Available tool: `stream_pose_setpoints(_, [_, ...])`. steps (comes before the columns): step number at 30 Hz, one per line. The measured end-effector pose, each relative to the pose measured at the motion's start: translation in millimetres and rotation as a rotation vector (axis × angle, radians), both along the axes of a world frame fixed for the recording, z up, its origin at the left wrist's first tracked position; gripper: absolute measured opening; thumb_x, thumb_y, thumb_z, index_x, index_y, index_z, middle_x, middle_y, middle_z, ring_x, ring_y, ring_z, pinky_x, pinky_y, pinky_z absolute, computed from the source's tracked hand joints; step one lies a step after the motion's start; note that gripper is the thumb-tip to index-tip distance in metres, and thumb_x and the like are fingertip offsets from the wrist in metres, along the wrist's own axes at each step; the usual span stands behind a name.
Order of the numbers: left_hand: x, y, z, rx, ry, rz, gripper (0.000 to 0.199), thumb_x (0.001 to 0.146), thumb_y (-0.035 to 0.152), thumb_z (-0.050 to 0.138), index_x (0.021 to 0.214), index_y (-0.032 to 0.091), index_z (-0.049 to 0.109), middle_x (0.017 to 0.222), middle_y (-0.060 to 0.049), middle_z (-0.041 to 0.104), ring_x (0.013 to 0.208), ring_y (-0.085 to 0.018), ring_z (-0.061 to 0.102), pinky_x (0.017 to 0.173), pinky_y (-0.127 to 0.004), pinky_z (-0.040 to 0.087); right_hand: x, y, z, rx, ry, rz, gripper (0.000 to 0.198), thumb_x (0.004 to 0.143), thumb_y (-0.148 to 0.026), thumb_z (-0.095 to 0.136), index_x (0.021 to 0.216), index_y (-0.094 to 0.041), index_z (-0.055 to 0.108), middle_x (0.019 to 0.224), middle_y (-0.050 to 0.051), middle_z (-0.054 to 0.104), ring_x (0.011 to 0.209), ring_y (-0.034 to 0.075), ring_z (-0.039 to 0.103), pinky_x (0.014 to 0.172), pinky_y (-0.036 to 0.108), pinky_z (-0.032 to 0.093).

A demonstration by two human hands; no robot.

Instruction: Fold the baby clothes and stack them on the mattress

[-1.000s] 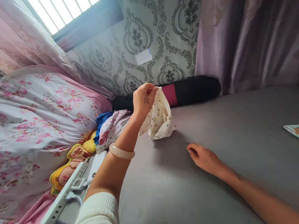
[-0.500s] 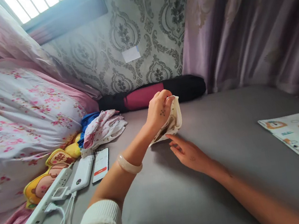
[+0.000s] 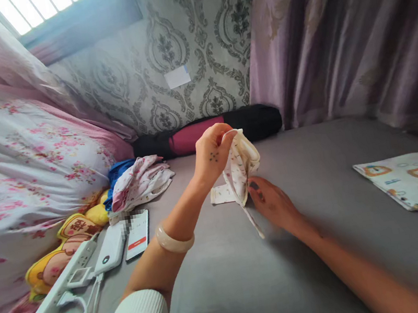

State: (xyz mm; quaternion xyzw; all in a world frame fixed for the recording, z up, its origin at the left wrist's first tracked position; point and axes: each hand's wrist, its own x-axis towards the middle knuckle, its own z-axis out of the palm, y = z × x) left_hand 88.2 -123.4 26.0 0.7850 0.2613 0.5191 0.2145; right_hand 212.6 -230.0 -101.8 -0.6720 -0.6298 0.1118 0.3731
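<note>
A small cream cloth garment (image 3: 238,168) with a fine print hangs bunched above the grey bed sheet, in the middle of the head view. My left hand (image 3: 213,150) pinches its top edge between thumb and fingers. Lower down, my right hand (image 3: 274,201) has its fingers curled against the cloth's right side and closed on it; the fingertips are partly hidden. A narrow strip dangles from the cloth between the hands, and one flap sticks out to the left. A pale bangle (image 3: 175,241) circles my left wrist.
Crumpled clothes (image 3: 140,183) lie to the left, near a phone (image 3: 137,235), a white power bank (image 3: 108,246) and a power strip (image 3: 51,298) with cables. A lion-print cloth (image 3: 415,179) lies flat at right. A black and red roll (image 3: 197,133) rests along the wall.
The cloth has turned and opened out, so its print, a flap and a hanging strip now show. My right hand has moved up against it and its fingers have closed.
</note>
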Motion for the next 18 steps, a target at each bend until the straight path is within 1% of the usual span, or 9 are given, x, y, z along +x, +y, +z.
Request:
stream_pose_setpoints(2, [-3.1,-2.1,1.4,-0.015,-0.007,-0.023,0.014,0.084,0.032,0.058,0.084,0.019,0.063,0.074,0.001,0.06,0.065,-0.01,0.053,0.059,-0.021,0.039,2.0,2.4,-0.3,-0.006,0.017,-0.011,0.038,0.093,-0.03,0.037,0.127,-0.018,0.05,0.111,0.01,0.065,0.09,0.021,0.063,0.076,0.032,0.048])
stream_pose_setpoints(6, [-2.8,-8.4,2.4,-0.041,-0.015,-0.048,0.013,0.083,0.032,0.059,0.083,0.019,0.063,0.072,0.001,0.059,0.063,-0.009,0.052,0.057,-0.021,0.038,-4.0,0.9,2.9,0.023,-0.022,0.014,0.042,0.093,-0.027,0.035,0.134,-0.02,0.043,0.12,0.01,0.061,0.094,0.021,0.062,0.079,0.032,0.048])
stream_pose_setpoints(8, [-1.1,-10.6,2.3,-0.054,-0.015,-0.053,0.013,0.083,0.031,0.059,0.083,0.019,0.064,0.071,0.001,0.059,0.063,-0.009,0.051,0.056,-0.02,0.038,-9.1,-2.8,6.4,0.021,-0.078,-0.004,0.044,0.094,-0.026,0.033,0.137,-0.022,0.039,0.121,0.009,0.06,0.095,0.021,0.062,0.077,0.031,0.047])
stream_pose_setpoints(10, [0.2,-11.9,1.9,-0.066,-0.013,-0.059,0.013,0.083,0.031,0.06,0.083,0.019,0.064,0.071,0.001,0.059,0.063,-0.009,0.051,0.056,-0.02,0.038,-12.8,-6.4,8.8,-0.015,-0.152,-0.048,0.044,0.095,-0.025,0.03,0.139,-0.024,0.035,0.115,0.008,0.063,0.09,0.022,0.064,0.073,0.031,0.047])
stream_pose_setpoints(13, [1.7,-13.9,0.8,-0.08,-0.009,-0.069,0.013,0.083,0.031,0.06,0.083,0.019,0.064,0.072,0.001,0.059,0.063,-0.009,0.051,0.057,-0.02,0.039,-14.1,-8.7,7.5,-0.117,-0.27,-0.083,0.048,0.095,-0.024,0.03,0.142,-0.027,0.029,0.104,0.007,0.065,0.08,0.021,0.065,0.066,0.03,0.045])
stream_pose_setpoints(15, [3.1,-16.4,-0.3,-0.085,-0.002,-0.078,0.013,0.083,0.03,0.059,0.084,0.019,0.064,0.072,0.001,0.059,0.063,-0.009,0.051,0.056,-0.02,0.038,-13.1,-8.1,4.2,-0.166,-0.341,-0.093,0.049,0.095,-0.024,0.031,0.143,-0.027,0.028,0.105,0.008,0.064,0.08,0.021,0.065,0.066,0.03,0.046])
stream_pose_setpoints(18, [6.8,-21.0,-2.5,-0.084,0.01,-0.088,0.013,0.083,0.03,0.059,0.083,0.019,0.064,0.071,0.001,0.058,0.062,-0.009,0.05,0.056,-0.02,0.038,-11.1,-6.2,-0.1,-0.179,-0.411,-0.094,0.049,0.094,-0.025,0.032,0.143,-0.027,0.03,0.113,0.01,0.06,0.087,0.023,0.064,0.069,0.032,0.047])
